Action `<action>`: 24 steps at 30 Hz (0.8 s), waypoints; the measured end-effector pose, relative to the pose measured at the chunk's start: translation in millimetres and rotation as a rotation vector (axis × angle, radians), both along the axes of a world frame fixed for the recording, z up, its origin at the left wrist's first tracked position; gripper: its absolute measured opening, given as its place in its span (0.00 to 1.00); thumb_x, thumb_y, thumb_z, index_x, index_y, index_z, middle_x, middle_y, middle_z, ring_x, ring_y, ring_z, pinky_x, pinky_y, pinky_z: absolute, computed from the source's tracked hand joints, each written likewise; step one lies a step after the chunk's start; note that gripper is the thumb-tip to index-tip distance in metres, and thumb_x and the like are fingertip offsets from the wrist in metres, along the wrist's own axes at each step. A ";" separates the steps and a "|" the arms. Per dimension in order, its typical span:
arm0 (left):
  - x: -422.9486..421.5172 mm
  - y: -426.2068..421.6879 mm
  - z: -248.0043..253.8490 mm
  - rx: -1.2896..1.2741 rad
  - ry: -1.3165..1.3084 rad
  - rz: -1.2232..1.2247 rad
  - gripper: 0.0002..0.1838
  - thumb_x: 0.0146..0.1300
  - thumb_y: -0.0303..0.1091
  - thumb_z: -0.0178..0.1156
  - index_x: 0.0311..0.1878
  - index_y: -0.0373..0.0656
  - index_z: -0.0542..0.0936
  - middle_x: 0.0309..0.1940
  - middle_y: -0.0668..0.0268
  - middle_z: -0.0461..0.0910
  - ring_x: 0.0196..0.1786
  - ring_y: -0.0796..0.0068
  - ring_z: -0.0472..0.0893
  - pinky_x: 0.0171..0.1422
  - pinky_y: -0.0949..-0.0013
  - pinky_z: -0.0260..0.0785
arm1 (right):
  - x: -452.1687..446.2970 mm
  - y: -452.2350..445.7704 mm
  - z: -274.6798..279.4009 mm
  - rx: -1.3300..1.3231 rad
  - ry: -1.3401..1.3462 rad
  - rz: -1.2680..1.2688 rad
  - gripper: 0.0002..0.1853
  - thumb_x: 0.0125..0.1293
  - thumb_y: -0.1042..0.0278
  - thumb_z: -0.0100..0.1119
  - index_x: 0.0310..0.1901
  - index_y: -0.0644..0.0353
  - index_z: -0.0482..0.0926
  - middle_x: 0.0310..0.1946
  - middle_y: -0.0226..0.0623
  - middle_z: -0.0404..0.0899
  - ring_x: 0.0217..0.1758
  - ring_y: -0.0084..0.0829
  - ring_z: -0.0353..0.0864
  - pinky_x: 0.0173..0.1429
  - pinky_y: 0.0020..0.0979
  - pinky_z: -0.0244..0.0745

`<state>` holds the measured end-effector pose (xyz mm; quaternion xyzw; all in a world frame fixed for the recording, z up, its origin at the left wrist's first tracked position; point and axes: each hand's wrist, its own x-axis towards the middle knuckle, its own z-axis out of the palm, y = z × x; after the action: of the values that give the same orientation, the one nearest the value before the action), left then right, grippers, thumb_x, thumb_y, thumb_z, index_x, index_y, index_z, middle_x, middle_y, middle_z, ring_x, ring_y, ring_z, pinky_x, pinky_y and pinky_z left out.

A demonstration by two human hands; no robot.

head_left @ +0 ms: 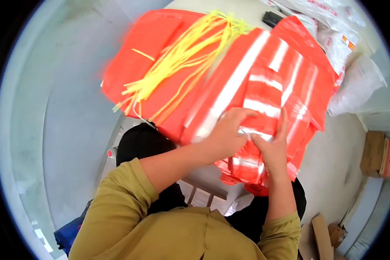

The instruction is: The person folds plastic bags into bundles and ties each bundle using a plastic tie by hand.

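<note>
A folded red plastic piece with shiny white stripes (pixel 262 106) lies on a wider pile of red striped sheets (pixel 229 82). Both my hands are on its lower part. My left hand (pixel 229 132) reaches in from the left with curved fingers over the folded piece. My right hand (pixel 273 145) rests on its right side, thumb and index finger spread apart. Left of the stripes, a bundle of thin yellow strips (pixel 182 56) lies across plain red sheets (pixel 136 56).
White plastic bags with red print (pixel 336 47) and a black object (pixel 272 19) are at the upper right. Cardboard boxes (pixel 372 154) stand on the right, more cardboard (pixel 321 236) at the lower right. A blue bag (pixel 69 232) is at the lower left.
</note>
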<state>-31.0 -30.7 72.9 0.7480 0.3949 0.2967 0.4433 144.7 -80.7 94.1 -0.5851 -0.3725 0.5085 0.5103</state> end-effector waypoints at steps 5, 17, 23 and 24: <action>-15.1 14.9 18.4 0.064 0.033 0.163 0.23 0.70 0.30 0.63 0.67 0.38 0.77 0.61 0.48 0.77 0.62 0.51 0.79 0.68 0.53 0.73 | -7.7 0.9 13.4 0.009 0.079 -0.090 0.59 0.60 0.85 0.69 0.88 0.55 0.42 0.83 0.51 0.56 0.78 0.42 0.71 0.73 0.41 0.80; -136.2 95.7 -4.6 0.223 0.748 0.420 0.12 0.68 0.38 0.67 0.45 0.38 0.82 0.40 0.54 0.84 0.48 0.48 0.84 0.55 0.49 0.77 | 2.2 -1.0 13.2 -0.054 0.175 -0.136 0.59 0.60 0.83 0.70 0.88 0.55 0.44 0.85 0.47 0.53 0.80 0.42 0.68 0.75 0.43 0.76; -130.4 104.4 26.2 -0.297 -0.023 0.570 0.09 0.76 0.36 0.64 0.41 0.41 0.81 0.26 0.70 0.77 0.25 0.77 0.73 0.30 0.70 0.64 | 21.7 -5.3 -15.6 -0.197 0.511 -0.173 0.40 0.68 0.74 0.67 0.81 0.60 0.64 0.71 0.45 0.76 0.71 0.41 0.79 0.73 0.43 0.79; -124.3 98.1 35.2 -0.534 -0.363 0.476 0.09 0.78 0.37 0.64 0.41 0.44 0.81 0.25 0.77 0.73 0.23 0.89 0.64 0.27 0.78 0.54 | 21.8 -7.5 -14.1 -0.200 0.572 -0.180 0.37 0.69 0.73 0.67 0.79 0.61 0.66 0.69 0.44 0.78 0.69 0.41 0.81 0.72 0.43 0.80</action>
<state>-155.3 67.4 108.1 0.4298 0.5355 0.4053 0.6035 166.6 -88.2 80.0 -0.4963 -0.1088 0.6393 0.5772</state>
